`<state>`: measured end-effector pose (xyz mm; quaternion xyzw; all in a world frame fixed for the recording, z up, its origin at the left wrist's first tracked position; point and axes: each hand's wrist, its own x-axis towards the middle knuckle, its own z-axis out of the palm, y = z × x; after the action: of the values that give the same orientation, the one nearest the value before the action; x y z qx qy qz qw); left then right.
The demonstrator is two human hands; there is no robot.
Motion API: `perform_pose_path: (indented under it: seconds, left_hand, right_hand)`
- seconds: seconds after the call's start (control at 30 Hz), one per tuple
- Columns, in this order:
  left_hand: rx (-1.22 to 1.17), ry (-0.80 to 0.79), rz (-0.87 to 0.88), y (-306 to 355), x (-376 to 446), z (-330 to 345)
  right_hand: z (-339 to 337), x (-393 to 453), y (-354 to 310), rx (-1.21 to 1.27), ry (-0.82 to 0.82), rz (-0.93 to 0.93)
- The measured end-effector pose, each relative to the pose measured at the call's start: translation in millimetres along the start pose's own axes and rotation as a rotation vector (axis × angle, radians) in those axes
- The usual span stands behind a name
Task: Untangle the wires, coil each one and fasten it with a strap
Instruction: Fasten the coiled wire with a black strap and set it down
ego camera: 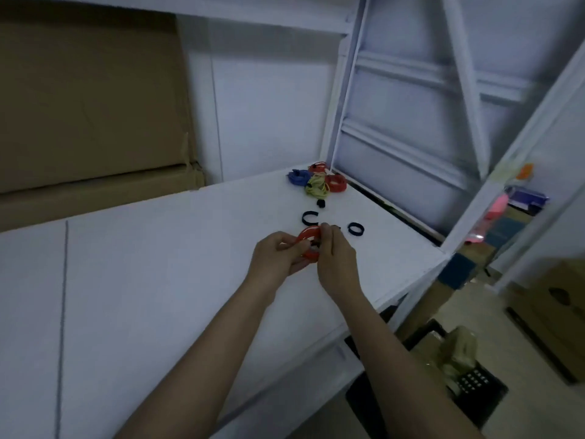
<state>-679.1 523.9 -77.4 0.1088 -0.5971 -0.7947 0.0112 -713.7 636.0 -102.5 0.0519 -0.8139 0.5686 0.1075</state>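
Both hands, left hand and right hand, grip a red coil mid-frame (strapping, seemingly), finished coils above, spare straps left.

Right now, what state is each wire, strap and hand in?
Red wire coil: coiled, held in both hands above the table.
Left hand: gripping the coil.
Right hand: pinching the coil.
Blue coil: bundled, lying on the table.
Yellow-green coil: bundled.
Open black strap: loose, unfastened.
Black strap ring: closed loop, unused.
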Motion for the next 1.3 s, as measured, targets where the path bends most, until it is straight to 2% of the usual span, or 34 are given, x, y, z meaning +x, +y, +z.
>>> perform_pose_path:
  seconds: [0.13,0.3,0.5,0.7,0.93,1.07,1.13,1.2,1.3]
  left_hand:
    - [-0.068,0.043,0.002,-17,17,39]
    - [0.024,0.076,-0.026,-26,41,55]
    - [0.287,0.17,0.006,-22,80,43]
    - [0.797,0.32,0.143,-36,121,38]
    - [1.08,0.256,0.081,-38,124,48]
    - [1.164,0.289,-0.084,-38,123,64]
    - [1.193,0.342,-0.108,-37,124,71]
    - [1.207,0.405,-0.076,-36,125,76]
    - [1.167,0.508,0.099,-34,124,81]
  right_hand:
    - [-34,39,28,-0.108,-0.117,-0.08]
    - [-38,75,53,-0.105,-0.227,-0.106]
    - [-55,126,76,-0.272,-0.237,-0.179]
    - [-66,165,94,-0.338,-0.3,-0.244]
    - [-59,188,99,-0.222,-0.471,-0.346]
    - [-48,200,95,-0.158,-0.576,-0.383]
    - [-45,204,92,-0.125,-0.626,-0.393]
    - [-43,209,90,-0.052,-0.639,-0.376]
    - [-44,217,84,0.08,-0.619,-0.297]
